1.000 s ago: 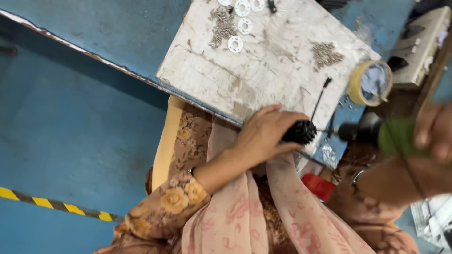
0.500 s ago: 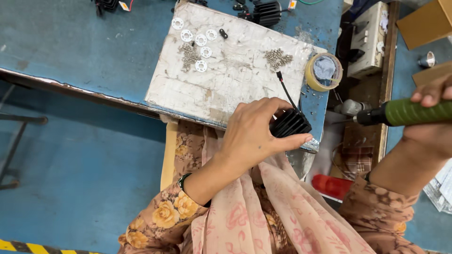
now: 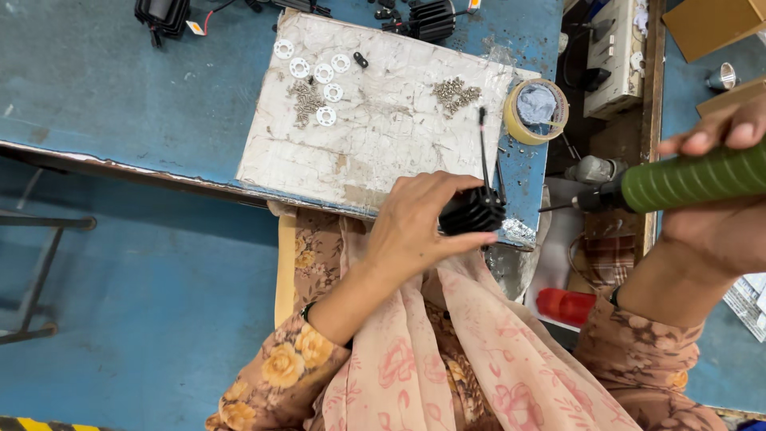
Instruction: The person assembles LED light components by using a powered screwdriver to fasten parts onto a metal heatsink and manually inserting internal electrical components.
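Note:
My left hand (image 3: 423, 227) grips a black finned heat sink (image 3: 475, 211) at the near edge of the worn white board (image 3: 383, 144); a thin black wire (image 3: 483, 148) rises from the part. My right hand (image 3: 718, 215) holds a green-handled electric screwdriver (image 3: 678, 182), its metal tip pointing left toward the heat sink but still apart from it. On the board lie several white ring washers (image 3: 319, 76) and two small piles of screws (image 3: 456, 93).
A roll of yellow tape (image 3: 536, 112) lies at the board's right corner on the blue bench (image 3: 120, 88). More black finned parts (image 3: 431, 17) and a black part (image 3: 163, 12) lie at the far edge. A red object (image 3: 565, 306) is below right, and a cardboard box (image 3: 710, 24) is at the far right.
The view has shifted, so the board now lies further up and left. My left hand has turned the heat sink, and the screwdriver has come closer to it.

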